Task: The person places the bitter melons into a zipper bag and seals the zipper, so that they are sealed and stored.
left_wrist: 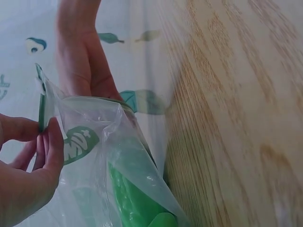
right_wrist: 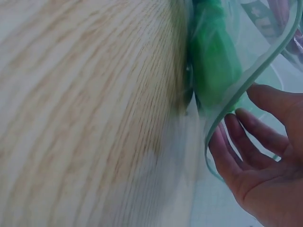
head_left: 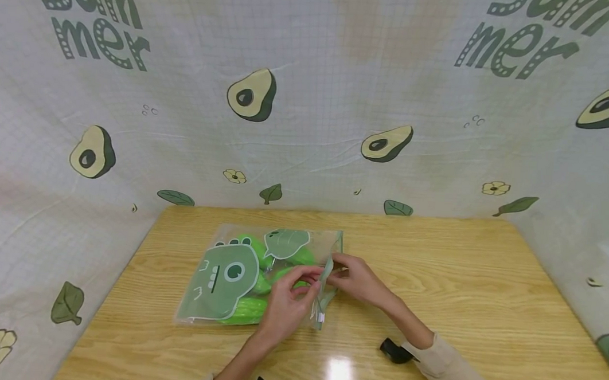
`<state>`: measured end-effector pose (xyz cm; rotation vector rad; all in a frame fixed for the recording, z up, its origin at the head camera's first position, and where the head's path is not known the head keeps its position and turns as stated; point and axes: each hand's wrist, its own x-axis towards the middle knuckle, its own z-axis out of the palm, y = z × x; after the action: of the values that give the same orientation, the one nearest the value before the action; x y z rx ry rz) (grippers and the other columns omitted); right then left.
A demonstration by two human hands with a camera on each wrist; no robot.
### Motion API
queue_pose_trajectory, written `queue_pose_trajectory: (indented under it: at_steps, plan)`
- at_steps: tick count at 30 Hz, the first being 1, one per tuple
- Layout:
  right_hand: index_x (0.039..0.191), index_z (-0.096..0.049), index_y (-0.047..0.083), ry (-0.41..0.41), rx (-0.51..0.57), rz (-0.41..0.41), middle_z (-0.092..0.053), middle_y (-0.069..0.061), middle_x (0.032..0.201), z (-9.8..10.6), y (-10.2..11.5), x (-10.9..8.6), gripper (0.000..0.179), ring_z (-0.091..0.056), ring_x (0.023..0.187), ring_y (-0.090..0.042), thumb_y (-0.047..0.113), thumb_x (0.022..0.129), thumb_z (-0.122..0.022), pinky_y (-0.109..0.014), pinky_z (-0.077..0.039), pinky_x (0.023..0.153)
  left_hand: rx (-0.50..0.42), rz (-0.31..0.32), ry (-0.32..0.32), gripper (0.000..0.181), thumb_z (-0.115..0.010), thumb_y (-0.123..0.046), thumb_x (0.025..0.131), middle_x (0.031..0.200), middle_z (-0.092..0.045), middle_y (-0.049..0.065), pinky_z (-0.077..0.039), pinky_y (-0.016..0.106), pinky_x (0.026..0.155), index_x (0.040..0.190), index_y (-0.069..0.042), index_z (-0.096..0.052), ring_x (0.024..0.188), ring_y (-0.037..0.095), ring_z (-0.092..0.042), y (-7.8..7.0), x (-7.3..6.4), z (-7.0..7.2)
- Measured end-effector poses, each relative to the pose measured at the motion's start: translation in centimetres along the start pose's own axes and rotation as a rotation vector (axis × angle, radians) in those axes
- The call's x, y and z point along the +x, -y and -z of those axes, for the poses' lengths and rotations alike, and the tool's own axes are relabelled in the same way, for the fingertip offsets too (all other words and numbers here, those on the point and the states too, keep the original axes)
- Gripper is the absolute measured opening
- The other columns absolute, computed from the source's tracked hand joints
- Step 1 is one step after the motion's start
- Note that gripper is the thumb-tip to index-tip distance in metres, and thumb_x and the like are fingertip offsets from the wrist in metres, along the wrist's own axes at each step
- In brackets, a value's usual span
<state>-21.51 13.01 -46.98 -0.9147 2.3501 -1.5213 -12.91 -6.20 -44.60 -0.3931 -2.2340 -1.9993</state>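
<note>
A clear slider zip bag printed with a green cartoon monster lies flat on the table, its open end to the right. Several bright green, bumpy things are inside; their exact kind is blurred by the film. Near the bag's mouth my left hand pinches the green-edged rim between thumb and fingers. Across from it my right hand holds the other part of the rim, its fingers curved at the opening. A small pale slider sits at the rim's near end.
The wooden table extends to both sides of the bag. A pale cloth with avocado prints hangs behind and along the sides. Dark wrist cameras are worn on both wrists.
</note>
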Motion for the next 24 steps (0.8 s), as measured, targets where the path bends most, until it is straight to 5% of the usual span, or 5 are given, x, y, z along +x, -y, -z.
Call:
queue_pose_trajectory:
  at_steps: [11, 24]
  plan:
    - [0.123, -0.067, -0.004, -0.065, -0.092, -0.007, -0.071, -0.015, 0.114, 1.0, -0.2, -1.2, 0.025, -0.069, 0.106, -0.032, 0.006, 0.100, -0.067, -0.037, -0.060, 0.090, 0.085, 0.002, -0.042, 0.024, -0.067, 0.003, 0.096, 0.106, -0.068, 0.010, -0.061, 0.030, 0.087, 0.119, -0.001, -0.070, 0.099, 0.024, -0.064, 0.0, -0.1, -0.9]
    - [0.102, -0.072, 0.003, -0.207, -0.171, -0.046, -0.073, -0.005, 0.097, 1.5, -0.2, -2.1, 0.006, -0.070, 0.092, -0.021, 0.005, 0.097, -0.071, -0.034, -0.062, 0.081, 0.143, 0.011, -0.039, 0.023, -0.070, 0.003, 0.094, 0.101, -0.069, 0.007, -0.061, 0.026, 0.083, 0.116, -0.001, -0.071, 0.094, 0.021, -0.066, 0.6, -0.3, -1.7]
